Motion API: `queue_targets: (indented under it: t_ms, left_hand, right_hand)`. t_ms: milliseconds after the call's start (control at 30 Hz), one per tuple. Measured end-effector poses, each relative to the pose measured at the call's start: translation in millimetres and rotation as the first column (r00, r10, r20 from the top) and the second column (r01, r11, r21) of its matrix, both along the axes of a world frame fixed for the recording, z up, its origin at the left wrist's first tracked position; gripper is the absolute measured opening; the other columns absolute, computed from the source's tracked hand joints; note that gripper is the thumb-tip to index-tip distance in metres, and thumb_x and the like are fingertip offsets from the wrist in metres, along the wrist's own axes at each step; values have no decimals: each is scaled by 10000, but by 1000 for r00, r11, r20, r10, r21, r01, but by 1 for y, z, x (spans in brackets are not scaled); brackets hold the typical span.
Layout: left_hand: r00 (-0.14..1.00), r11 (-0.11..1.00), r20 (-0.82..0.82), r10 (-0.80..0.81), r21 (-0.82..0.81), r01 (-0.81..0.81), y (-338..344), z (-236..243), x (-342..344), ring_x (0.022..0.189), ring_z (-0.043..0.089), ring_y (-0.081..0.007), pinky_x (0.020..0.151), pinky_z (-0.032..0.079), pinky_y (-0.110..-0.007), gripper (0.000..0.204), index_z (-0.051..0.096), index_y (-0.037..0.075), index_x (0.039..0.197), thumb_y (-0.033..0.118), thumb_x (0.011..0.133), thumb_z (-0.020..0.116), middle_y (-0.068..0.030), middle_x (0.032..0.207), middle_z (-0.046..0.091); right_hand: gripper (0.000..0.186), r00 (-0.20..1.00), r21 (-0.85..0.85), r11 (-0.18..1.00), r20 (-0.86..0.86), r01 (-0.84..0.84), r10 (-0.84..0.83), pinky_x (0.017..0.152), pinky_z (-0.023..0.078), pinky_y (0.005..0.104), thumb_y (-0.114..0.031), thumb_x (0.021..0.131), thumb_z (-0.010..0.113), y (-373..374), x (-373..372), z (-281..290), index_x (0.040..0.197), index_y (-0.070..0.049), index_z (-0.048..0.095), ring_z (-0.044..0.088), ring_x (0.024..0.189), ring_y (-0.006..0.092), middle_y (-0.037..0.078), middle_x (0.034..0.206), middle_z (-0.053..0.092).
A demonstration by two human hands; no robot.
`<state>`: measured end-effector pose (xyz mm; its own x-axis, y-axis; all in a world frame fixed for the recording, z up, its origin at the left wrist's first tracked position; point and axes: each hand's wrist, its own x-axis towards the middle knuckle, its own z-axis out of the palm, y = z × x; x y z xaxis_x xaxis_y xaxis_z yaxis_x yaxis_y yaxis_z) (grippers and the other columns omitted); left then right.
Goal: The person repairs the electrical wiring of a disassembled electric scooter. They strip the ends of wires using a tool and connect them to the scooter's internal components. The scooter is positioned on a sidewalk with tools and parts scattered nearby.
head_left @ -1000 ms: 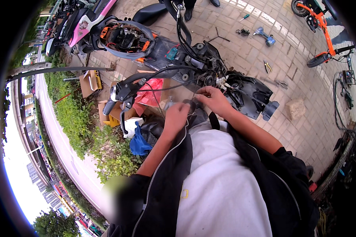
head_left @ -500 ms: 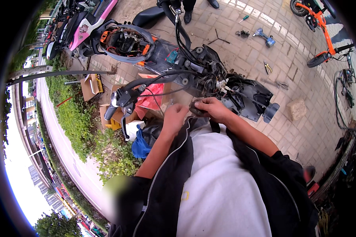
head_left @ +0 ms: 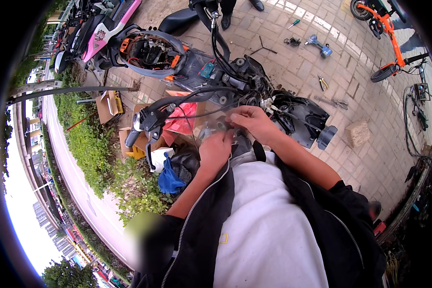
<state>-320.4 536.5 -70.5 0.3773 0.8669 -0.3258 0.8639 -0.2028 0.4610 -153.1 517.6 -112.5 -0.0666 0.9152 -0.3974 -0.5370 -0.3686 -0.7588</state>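
In front of my chest, both hands are close together beside the stripped-down scooter [head_left: 247, 81]. My right hand [head_left: 254, 126] is closed, its thumb and fingers pinching a small dark ring-like thing [head_left: 221, 125] with a paler middle; its exact kind is too blurred to tell. Just below and to the left is my left hand [head_left: 216, 152], fingers curled together, and whatever they hold is hidden. Left of the hands stands the scooter's handlebar grip and lever [head_left: 151, 126]. Bare wiring and a white connector [head_left: 267, 102] show on the scooter body beyond my right hand.
Cardboard boxes, a red plastic bag [head_left: 180, 120] and a blue bag [head_left: 170, 177] lie to the left. On the paving are a blue power drill [head_left: 318, 45], pliers [head_left: 323, 82], a screwdriver [head_left: 294, 23] and a stone block [head_left: 356, 134]. An orange bike [head_left: 391, 41] stands far right.
My right hand has moved slightly left and up, bringing the dark ring-like thing over my left hand. My left hand has dropped a little and shifted right.
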Motion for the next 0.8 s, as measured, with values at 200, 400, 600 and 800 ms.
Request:
queue_targets:
  t_ms: [200, 400, 600, 800]
  left_hand:
    - [656, 541, 263, 707, -799, -262, 19, -33, -15, 408, 392, -103, 410, 310, -276, 297, 586, 12, 783, 272, 918, 537, 6, 501, 422]
    - [395, 160, 59, 917, -961, -227, 28, -25, -12, 386, 271, -58, 401, 218, -229, 277, 521, 63, 741, 279, 905, 580, 63, 496, 323]
    - [681, 641, 329, 654, -719, -268, 25, -16, -7, 449, 367, -73, 446, 291, -251, 310, 537, 58, 712, 294, 900, 603, 41, 523, 390]
    - [976, 996, 217, -36, 86, 18, 13, -13, -9, 597, 562, -275, 568, 438, -386, 299, 571, 20, 708, 258, 889, 583, -117, 628, 538]
  right_hand:
    - [411, 960, -59, 989, 238, -139, 149, 847, 464, 301, -237, 885, 645, -19, -11, -47, 1169, 48, 561, 582, 961, 177, 99, 1096, 624]
    - [350, 942, -31, 991, -314, -134, 118, 734, 472, 256, -235, 912, 616, -19, -33, -65, 1107, 54, 581, 574, 836, 119, 81, 1010, 628]
    - [342, 937, -189, 982, -345, -19, -49, 689, 496, 270, -233, 917, 603, -20, -24, -47, 1044, 85, 590, 591, 754, 138, 98, 936, 637]
    - [400, 981, -321, 947, -193, -29, -36, 662, 534, 322, -310, 895, 634, -16, -6, -23, 1023, 67, 606, 617, 703, 172, 109, 893, 648]
